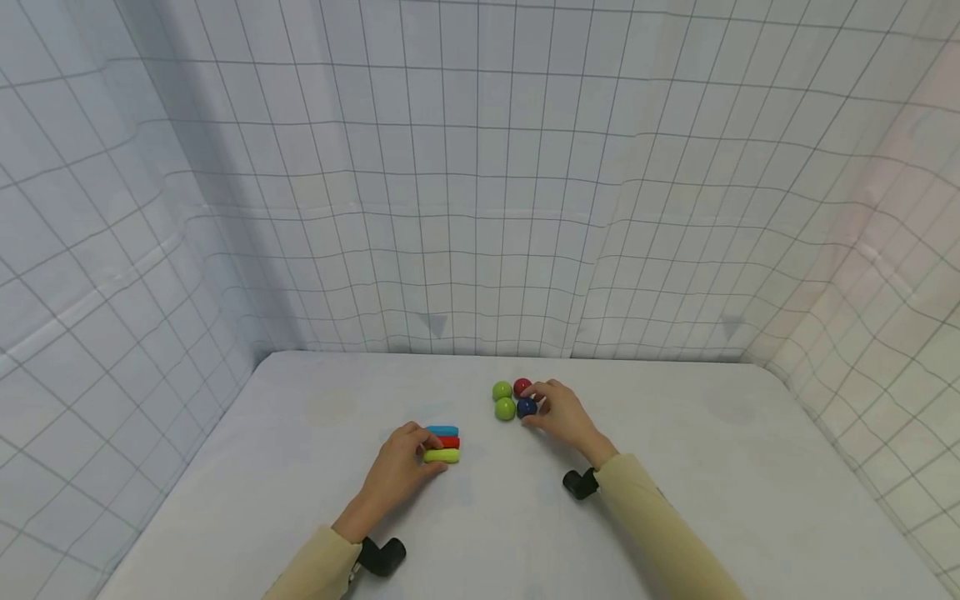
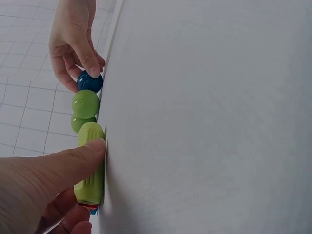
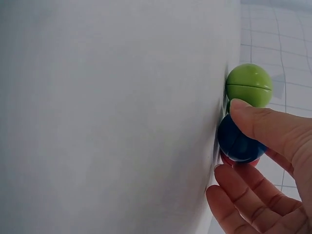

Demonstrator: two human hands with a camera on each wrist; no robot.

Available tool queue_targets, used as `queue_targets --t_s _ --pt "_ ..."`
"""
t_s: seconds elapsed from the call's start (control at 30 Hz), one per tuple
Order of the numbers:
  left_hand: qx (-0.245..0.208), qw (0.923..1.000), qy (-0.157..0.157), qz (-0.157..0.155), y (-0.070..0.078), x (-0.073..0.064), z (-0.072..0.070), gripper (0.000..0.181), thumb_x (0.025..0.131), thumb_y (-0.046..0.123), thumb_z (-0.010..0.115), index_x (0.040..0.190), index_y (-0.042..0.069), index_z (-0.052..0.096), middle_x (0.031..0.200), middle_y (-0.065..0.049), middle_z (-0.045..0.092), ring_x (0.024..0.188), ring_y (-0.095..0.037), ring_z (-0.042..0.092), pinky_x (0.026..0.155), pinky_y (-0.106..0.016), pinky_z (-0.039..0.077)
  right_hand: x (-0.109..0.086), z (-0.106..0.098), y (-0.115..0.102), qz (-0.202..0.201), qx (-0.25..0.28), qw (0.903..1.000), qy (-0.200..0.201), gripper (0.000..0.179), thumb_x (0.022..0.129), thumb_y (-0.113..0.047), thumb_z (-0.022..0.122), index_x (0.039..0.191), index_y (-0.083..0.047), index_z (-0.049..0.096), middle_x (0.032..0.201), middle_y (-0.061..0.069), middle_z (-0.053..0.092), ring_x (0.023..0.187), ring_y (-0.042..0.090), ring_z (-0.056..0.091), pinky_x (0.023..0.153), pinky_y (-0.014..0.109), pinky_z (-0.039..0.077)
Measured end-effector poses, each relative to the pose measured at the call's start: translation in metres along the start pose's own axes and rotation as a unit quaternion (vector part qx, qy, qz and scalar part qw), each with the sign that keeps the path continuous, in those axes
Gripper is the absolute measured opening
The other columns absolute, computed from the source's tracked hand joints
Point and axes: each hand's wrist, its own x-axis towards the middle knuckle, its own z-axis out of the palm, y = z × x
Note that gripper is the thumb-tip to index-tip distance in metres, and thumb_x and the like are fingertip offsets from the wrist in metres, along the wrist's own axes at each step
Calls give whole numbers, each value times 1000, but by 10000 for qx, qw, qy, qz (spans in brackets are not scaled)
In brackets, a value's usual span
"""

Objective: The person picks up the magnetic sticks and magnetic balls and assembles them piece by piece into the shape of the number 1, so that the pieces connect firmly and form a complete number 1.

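My left hand (image 1: 399, 468) holds a short yellow-green stick (image 2: 90, 170) with grooved sides, the thumb lying across it and the fingers curled behind. Beyond it, side by side, lie a red stick (image 1: 451, 442) and a blue stick (image 1: 444, 431), partly covered by the fingers. Over to the right, my right hand (image 1: 561, 415) has its thumb and fingers round a dark blue ball (image 3: 238, 139). A red ball (image 1: 522, 387) sits just behind that one. Two green seamed balls, a nearer one (image 1: 505, 409) and a farther one (image 1: 502, 390), complete the close cluster.
Everything lies on a white-covered table (image 1: 675, 467). A white curtain with a dark grid (image 1: 480, 208) rises along the back edge and both sides. Black wrist cameras sit under each wrist, the left one (image 1: 384, 557) and the right one (image 1: 580, 484).
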Motion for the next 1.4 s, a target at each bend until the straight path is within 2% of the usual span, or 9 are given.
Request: queue_targets --t_s 0.53,0.77,1.1,1.4 --pt "-48 9997 -223 -87 2 -1 0 22 72 13 83 82 12 64 77 8 52 69 -10 47 61 -26 42 -9 -3 1 24 205 9998 -71 34 75 -10 82 104 -9 65 92 3 59 74 14 53 65 29 47" --pt "-126 9995 -274 -100 2 -1 1 20 72 14 84 83 12 67 76 8 54 69 -9 49 61 -25 43 -14 -3 3 -13 361 9993 20 33 75 -10 81 103 -7 65 93 3 61 76 14 54 67 29 47" --pt "-191 9996 -207 57 4 -1 5 18 73 17 83 86 10 73 77 8 55 68 -9 48 60 -23 41 -20 -4 5 308 447 9985 60 32 76 -14 81 104 -8 66 92 -1 62 78 13 54 69 30 47" --pt "-315 9994 -139 33 8 1 12 18 76 20 81 88 11 72 79 9 55 71 -9 48 62 -23 42 -28 -5 5 300 694 9969 225 31 77 -17 80 104 -6 67 89 0 63 77 14 57 69 31 49"
